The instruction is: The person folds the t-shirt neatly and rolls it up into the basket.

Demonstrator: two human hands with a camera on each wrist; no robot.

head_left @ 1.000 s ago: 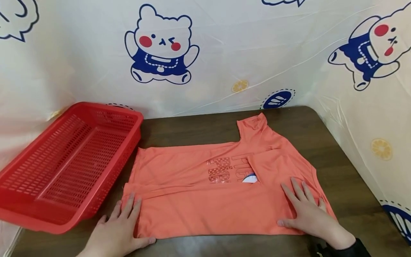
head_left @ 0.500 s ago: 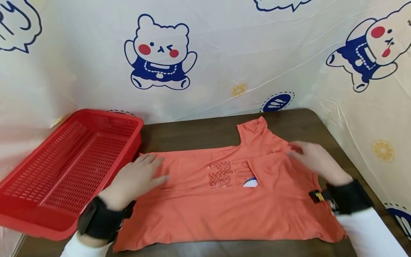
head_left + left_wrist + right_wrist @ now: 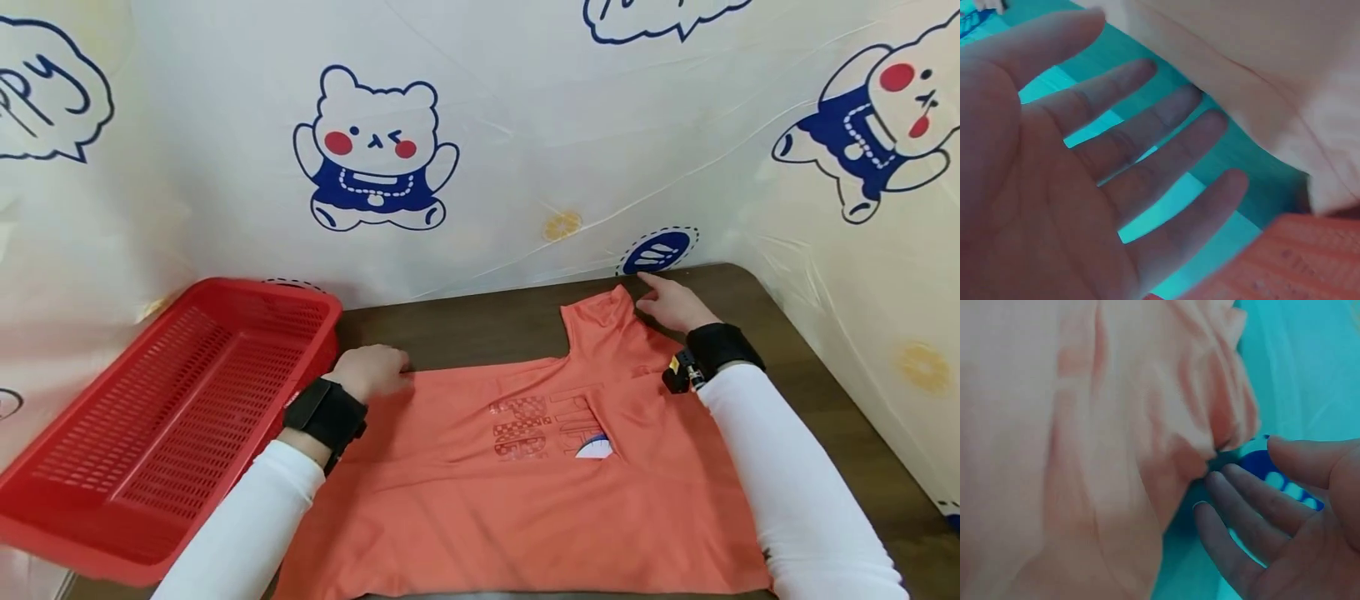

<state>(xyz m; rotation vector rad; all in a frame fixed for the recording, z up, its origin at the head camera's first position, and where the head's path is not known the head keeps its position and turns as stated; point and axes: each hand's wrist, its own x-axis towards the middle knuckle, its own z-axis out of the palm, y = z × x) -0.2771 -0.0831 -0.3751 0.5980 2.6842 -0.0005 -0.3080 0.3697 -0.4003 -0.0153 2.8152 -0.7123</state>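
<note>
An orange T-shirt lies on the table with its near side folded over and part of a chest print showing. My left hand is at the shirt's far edge, near the hem; in the left wrist view its fingers are spread and gently bent beside the cloth. Beyond the shirt's sleeve, my right hand reaches toward the table's back edge. The right wrist view shows its fingers loosely extended next to the bunched sleeve, thumb apart. Neither hand pinches the cloth.
A red plastic basket with slotted walls stands on the left, close to the left forearm. The dark wooden table meets a white printed sheet behind it and on the right.
Both hands have left the shirt's near side and moved away from the body to its far edge, the right reaching past the sleeve. The near side of the shirt has shifted and looks less neat.
</note>
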